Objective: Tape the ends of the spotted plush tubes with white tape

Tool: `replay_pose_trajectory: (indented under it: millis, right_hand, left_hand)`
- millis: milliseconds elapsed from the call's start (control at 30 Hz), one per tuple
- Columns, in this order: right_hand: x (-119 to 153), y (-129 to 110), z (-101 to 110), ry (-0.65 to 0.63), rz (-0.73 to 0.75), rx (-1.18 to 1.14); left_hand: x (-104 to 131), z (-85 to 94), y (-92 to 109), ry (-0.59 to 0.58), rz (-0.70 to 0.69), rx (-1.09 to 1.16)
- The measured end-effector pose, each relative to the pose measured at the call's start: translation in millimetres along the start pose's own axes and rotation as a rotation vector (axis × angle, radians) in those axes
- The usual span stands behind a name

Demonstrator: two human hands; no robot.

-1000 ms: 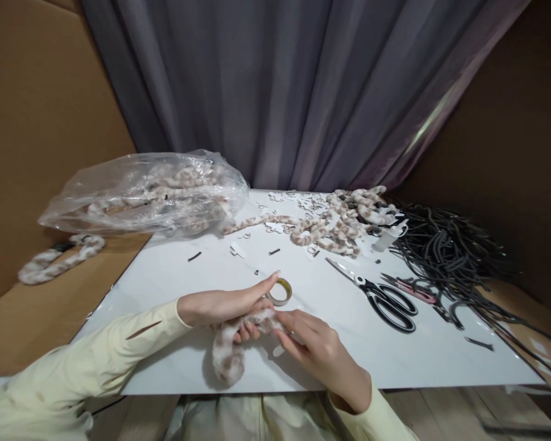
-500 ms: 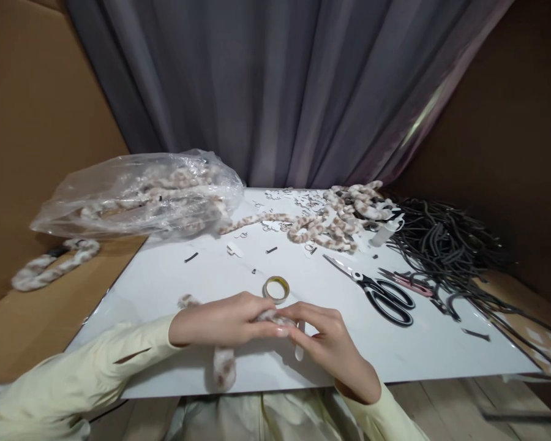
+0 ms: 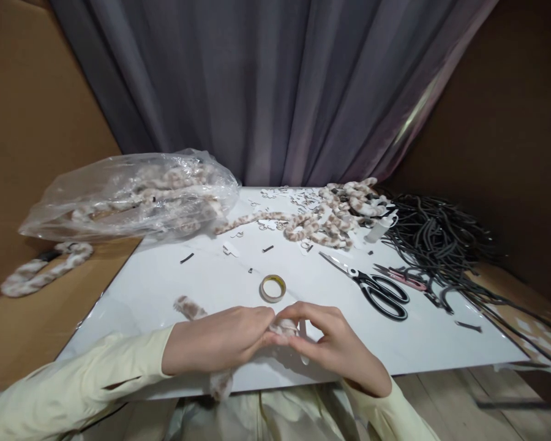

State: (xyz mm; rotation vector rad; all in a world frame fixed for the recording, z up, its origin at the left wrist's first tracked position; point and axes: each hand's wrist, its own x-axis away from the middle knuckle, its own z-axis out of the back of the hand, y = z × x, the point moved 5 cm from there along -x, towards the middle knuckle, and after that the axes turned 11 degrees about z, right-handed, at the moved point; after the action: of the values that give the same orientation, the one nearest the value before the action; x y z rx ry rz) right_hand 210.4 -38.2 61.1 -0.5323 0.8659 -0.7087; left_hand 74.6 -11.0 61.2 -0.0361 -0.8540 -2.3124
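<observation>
Between my two hands is a fluffy white-and-brown plush strip (image 3: 283,327), bunched near the table's front. My left hand (image 3: 223,337) is closed around it, and loose ends of the strip show above and below that wrist. My right hand (image 3: 328,337) pinches the strip's other part between thumb and fingers. A pale, narrow flat piece (image 3: 303,343) shows behind the right fingers; whether it is held or attached I cannot tell. Just beyond the hands lies a roll of tape (image 3: 272,288).
Scissors (image 3: 371,288) and pink-handled snips (image 3: 404,278) lie to the right, before a heap of black cords (image 3: 441,236). A plush pile (image 3: 344,214), a small white bottle (image 3: 380,228) and metal rings stand farther back. A clear bag (image 3: 133,196) of plush strips sits left.
Both hands have shifted slightly, and the bunched plush now shows more between the fingertips. The view has moved a little to the right. Both hands keep their grip.
</observation>
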Motion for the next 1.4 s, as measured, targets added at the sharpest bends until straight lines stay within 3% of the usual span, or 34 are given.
replay_pose_trajectory:
  millis: [400,567,733,900,1100,1200,1267,1367,1400]
  right_hand:
    - [1.2,0.1,2.4,-0.064,-0.056,-0.073]
    - [3.1,-2.3,2.4,-0.110,-0.106,-0.115]
    - [6.5,-4.1,-0.1,-0.269,-0.089,-0.025]
    - [1.4,-2.6,-3.8,-0.315,-0.050,0.133]
    - [-15.1,7.2,-4.0,-0.352,0.051,0.229]
    - [-28.6,19.0,20.1,-0.296,0.158,0.364]
    - [-35.6,32.5,34.8,-0.296,0.135,0.446]
    - [-39.9,47.3,31.2,-0.442,0.151,0.374]
    - [-40.3,50.3,24.9,-0.485,0.164,0.337]
  left_hand:
    - [1.8,-1.3,7.0,-0.092,-0.042,-0.066]
    - [1.4,-2.3,8.5,0.025,-0.139,-0.135]
    - [-0.9,-5.8,5.1,0.115,-0.256,-0.268]
    - [-6.0,-5.6,-6.0,0.179,-0.215,-0.282]
    - [-5.7,-8.5,-17.7,0.234,-0.252,-0.457]
    - [-12.3,-1.7,-37.6,0.249,-0.103,-0.301]
    - [-20.8,7.0,-55.5,0.279,0.043,-0.076]
    - [-35.1,26.7,-77.4,0.445,0.206,0.330]
    - [-40.5,32.3,-79.9,0.485,0.223,0.375]
